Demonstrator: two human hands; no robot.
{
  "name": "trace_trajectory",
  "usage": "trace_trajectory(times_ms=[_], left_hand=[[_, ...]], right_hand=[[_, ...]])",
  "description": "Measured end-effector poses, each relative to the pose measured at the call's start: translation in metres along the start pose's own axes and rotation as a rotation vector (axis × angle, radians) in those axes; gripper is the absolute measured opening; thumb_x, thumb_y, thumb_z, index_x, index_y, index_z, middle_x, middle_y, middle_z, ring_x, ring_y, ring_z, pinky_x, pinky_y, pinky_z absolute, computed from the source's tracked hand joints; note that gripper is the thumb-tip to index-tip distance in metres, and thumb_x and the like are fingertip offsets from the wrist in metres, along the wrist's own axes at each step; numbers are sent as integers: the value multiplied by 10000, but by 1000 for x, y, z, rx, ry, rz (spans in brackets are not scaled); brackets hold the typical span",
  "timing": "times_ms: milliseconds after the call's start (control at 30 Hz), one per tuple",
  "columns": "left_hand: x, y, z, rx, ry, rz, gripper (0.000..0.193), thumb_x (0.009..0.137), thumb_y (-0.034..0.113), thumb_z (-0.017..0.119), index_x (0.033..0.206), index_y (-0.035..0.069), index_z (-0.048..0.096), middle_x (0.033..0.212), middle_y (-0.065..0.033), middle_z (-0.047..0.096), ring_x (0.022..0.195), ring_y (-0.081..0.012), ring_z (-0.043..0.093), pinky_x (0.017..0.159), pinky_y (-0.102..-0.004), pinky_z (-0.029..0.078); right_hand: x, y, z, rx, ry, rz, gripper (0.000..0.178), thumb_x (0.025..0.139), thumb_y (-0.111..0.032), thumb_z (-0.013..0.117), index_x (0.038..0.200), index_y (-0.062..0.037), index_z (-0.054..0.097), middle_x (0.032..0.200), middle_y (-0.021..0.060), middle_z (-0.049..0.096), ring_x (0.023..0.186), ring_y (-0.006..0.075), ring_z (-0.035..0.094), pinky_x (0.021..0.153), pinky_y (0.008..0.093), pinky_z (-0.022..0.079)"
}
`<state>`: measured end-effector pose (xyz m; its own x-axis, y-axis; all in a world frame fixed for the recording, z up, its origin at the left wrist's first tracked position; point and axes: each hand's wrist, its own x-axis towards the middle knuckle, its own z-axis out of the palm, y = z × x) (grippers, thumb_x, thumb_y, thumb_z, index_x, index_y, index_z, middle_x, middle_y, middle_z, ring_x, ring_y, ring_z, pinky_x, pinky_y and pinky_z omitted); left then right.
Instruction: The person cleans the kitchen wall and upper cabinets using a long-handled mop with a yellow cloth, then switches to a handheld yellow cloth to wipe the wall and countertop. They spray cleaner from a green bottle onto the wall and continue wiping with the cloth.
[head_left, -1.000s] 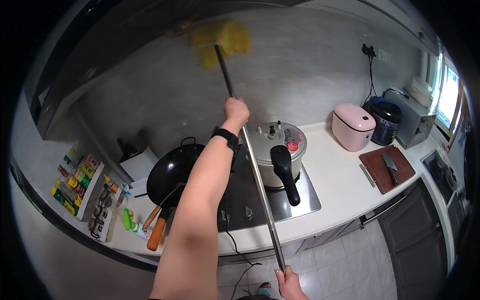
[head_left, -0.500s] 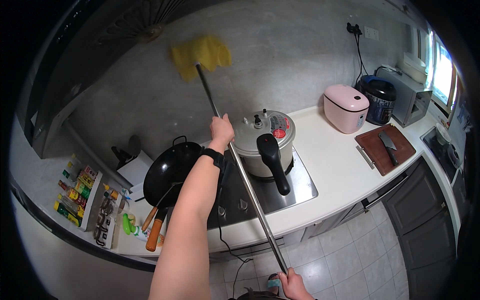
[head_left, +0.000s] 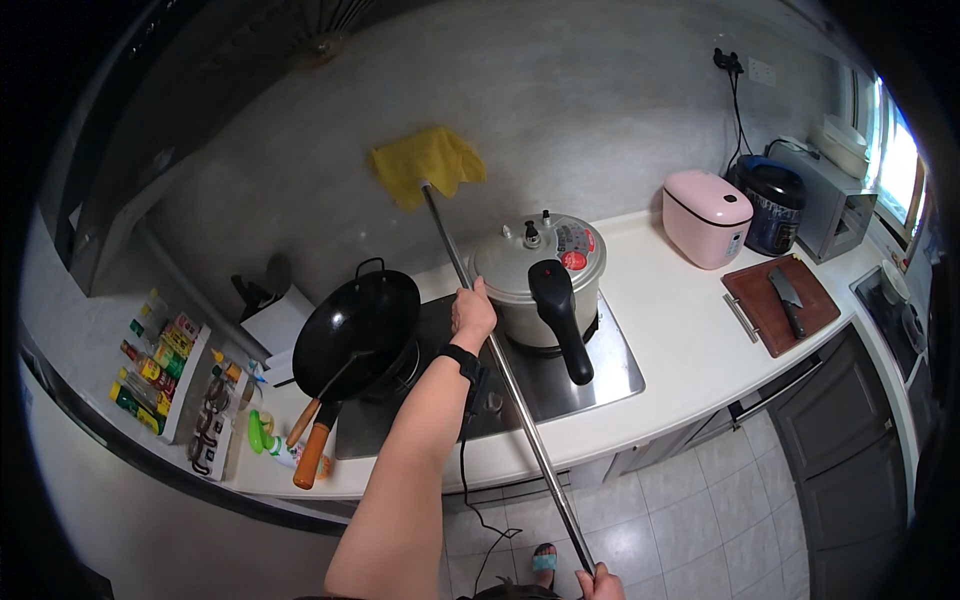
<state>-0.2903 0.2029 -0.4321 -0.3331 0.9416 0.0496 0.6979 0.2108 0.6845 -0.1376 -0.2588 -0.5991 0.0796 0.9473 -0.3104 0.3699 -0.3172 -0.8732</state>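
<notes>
A long metal pole (head_left: 521,412) slants across the view from the lower right up to the grey wall. My left hand (head_left: 473,311) is closed round its upper part, just left of a silver pressure cooker (head_left: 505,262). Near the lower edge, my right hand (head_left: 601,583) grips the pole's bottom end. At the top end a yellow cloth (head_left: 428,163) lies against the wall behind the stove. To the left of my forearm a black wok (head_left: 358,335) with a wooden handle sits on the stove (head_left: 590,385).
Along the counter (head_left: 655,290) stand a pink rice cooker (head_left: 706,219), a dark blue cooker (head_left: 768,204) and a microwave (head_left: 838,208). A cleaver (head_left: 784,288) lies on a brown cutting board (head_left: 812,312). Seasoning bottles (head_left: 147,375) fill a rack at left. A cord (head_left: 468,505) hangs over the counter edge.
The yellow cloth has moved down the wall with the pole. My left hand is lower, and my right hand has dropped nearer the bottom edge. The view has shifted slightly.
</notes>
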Motion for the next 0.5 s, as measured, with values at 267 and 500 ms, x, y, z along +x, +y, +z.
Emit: trace_trajectory(times_ms=[267,500], left_hand=[[-19,-21,9,-52,69,35,644,931,483,227,971,-77,543,1008,-318,555,1007,-448,510,853,-498,400],[-21,-35,18,-43,-5,-43,591,936,469,217,1043,-16,539,1076,-253,562,1036,-407,523,867,-479,415]], right_hand=[[-13,4,3,-154,-14,88,365,884,-329,493,913,35,513,629,274,542,610,451,540,521,486,415],[-18,103,35,-222,-101,167,359,919,-310,455,947,41,525,592,176,566,579,319,576,500,437,416]])
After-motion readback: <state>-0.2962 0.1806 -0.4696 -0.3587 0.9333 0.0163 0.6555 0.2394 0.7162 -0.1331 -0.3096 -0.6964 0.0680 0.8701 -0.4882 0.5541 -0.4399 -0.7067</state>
